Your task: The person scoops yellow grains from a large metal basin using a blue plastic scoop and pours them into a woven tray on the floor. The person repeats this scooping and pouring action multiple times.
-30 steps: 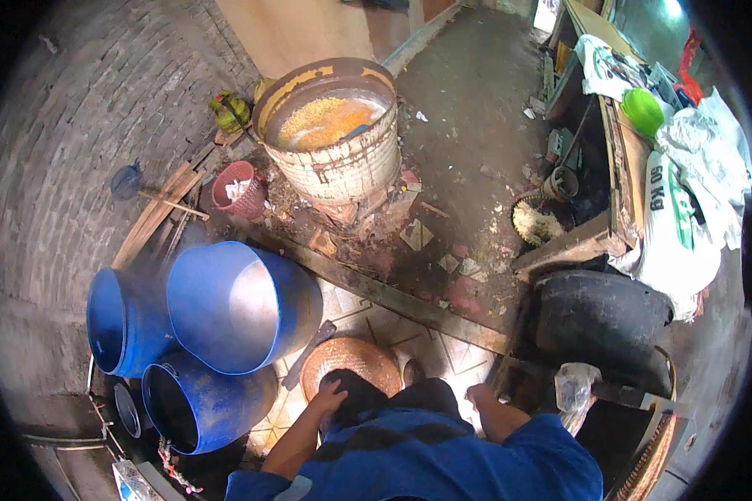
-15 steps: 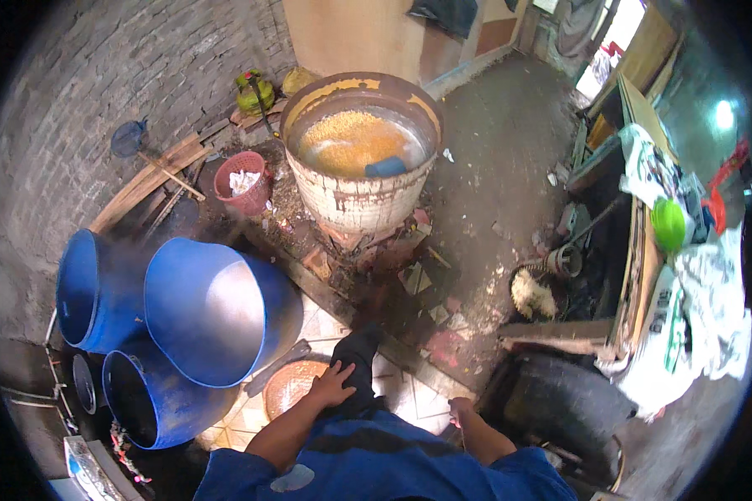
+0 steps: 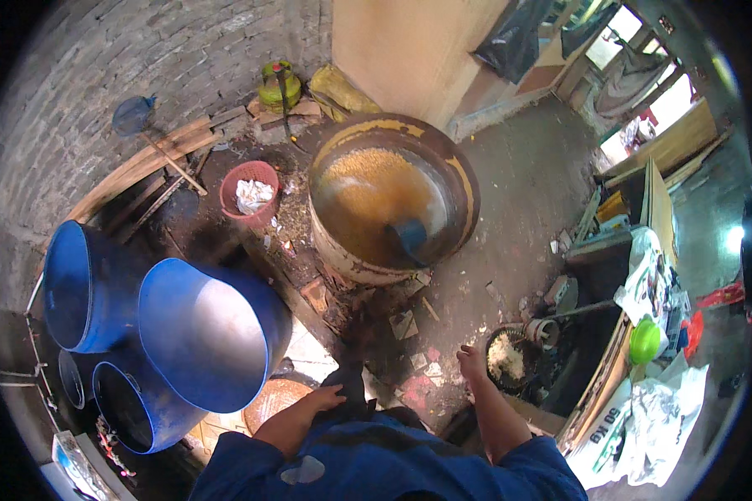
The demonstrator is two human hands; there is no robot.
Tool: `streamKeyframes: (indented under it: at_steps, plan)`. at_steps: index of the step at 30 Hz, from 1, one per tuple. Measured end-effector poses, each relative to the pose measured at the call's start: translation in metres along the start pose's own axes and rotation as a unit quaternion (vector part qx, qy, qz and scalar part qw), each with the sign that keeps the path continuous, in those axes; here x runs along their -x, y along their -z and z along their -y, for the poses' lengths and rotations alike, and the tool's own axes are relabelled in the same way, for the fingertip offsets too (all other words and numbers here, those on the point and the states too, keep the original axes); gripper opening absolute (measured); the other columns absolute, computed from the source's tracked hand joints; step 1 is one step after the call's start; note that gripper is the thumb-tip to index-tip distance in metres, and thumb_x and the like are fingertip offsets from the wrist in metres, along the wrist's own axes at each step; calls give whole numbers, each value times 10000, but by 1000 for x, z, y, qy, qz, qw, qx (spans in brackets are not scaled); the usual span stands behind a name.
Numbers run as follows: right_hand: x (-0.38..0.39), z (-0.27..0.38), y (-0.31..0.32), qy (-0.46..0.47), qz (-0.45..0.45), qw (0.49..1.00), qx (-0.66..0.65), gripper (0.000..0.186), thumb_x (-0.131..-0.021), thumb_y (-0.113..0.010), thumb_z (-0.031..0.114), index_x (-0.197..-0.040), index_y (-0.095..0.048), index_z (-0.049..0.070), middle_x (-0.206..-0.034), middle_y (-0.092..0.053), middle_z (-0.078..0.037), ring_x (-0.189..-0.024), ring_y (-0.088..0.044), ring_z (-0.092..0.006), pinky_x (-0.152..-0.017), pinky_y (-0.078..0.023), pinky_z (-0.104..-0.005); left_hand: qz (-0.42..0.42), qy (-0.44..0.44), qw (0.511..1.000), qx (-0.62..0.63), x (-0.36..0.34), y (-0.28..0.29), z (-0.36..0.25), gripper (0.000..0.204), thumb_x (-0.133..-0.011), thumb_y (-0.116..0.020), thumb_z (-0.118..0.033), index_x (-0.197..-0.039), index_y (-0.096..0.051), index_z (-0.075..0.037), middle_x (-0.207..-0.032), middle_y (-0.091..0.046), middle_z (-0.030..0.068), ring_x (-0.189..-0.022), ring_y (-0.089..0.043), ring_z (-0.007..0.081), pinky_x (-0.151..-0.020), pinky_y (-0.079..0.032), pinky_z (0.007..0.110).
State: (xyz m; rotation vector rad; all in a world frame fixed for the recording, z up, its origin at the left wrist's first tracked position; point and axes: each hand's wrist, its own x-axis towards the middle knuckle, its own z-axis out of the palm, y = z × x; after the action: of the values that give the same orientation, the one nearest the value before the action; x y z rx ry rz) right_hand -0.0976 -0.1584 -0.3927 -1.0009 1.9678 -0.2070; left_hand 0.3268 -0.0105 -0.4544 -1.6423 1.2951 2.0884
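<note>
- Grey brick wall (image 3: pixel 226 50), rising at the back left behind everything on that side.
- Three blue barrels (image 3: pixel 200 334), grouped to the left with their mouths showing; the widest is in front of a narrower one and beside the lowest.
- Big round pot (image 3: pixel 334 250), whitish and stained outside with a brown rim, directly ahead of the person and well beyond both hands.
- White sacks (image 3: pixel 656 426), piled at the lower right beside the wooden bench (image 3: pixel 602 376).
- Yellow kernels (image 3: pixel 376 171), spread inside the pot, thickest toward its far side.
- Woven tray (image 3: pixel 267 409), round and brown, on the tiles near the left forearm, partly hidden by it.
- Round black pan (image 3: pixel 526 384), holding a pale lump (image 3: pixel 504 355), on the ground just right of the right hand in the view.
- Red basket (image 3: pixel 263 220), left of the pot, with crumpled white material in it.
- Blue scoop (image 3: pixel 409 236), inside the pot by its near edge.
- Left hand (image 3: pixel 324 398), bare, fingers loosely extended over the dark trouser leg; contact is unclear.
- Right hand (image 3: pixel 471 364), bare, fingers partly curled; how tightly, I cannot tell.
</note>
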Motion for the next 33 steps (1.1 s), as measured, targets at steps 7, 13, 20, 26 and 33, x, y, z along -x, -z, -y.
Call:
streamKeyframes:
  at_steps: [7,13,20,26,33]
  plan:
    - [12,137,-2,264,-88,946,169,371,-862,-560,262,-1125,-574,1,-938,-636,-220,-896,-621,-358,-788,-480,-423,-74,67,990,97,8,37,21,742,-850,-572,-451,-1429,-306,-70,-1235,-564,214,-1101,-572,305,-937,-429,387]
    - [-68,232,-20,378,-77,914,125,369,-863,-548,255,-1159,-555,35,-951,-617,-245,-935,-599,-395,-798,-471,-470,-126,68,971,191,50,63,-20,775,-853,-576,-483,-1432,-298,-49,-1435,-364,205,-1305,-385,319,-1068,-318,404]
    - [-133,324,-36,260,77,910,313,434,-859,-554,338,-1174,-536,40,-1109,-596,-234,-1046,-571,-389,-886,-447,-497,-272,118,943,148,68,37,-85,683,-866,-570,-406,-1409,-353,-53,-1324,-494,223,-1226,-488,311,-1018,-386,368]
    - [-205,340,-59,183,173,846,469,523,-888,-518,444,-1233,-505,51,-1231,-566,-162,-1151,-540,-327,-990,-378,-487,-244,160,866,406,62,-23,-141,661,-885,-533,-386,-1416,-332,-49,-1444,-362,182,-1313,-381,301,-1038,-359,374]
    - [-257,330,-85,195,240,757,575,383,-868,-534,314,-1177,-594,95,-1272,-561,-125,-1187,-520,-313,-1052,-282,-501,-281,128,875,373,44,-45,-203,672,-914,-518,-392,-1440,-277,-51,-1435,-370,193,-1314,-367,304,-1062,-318,385]
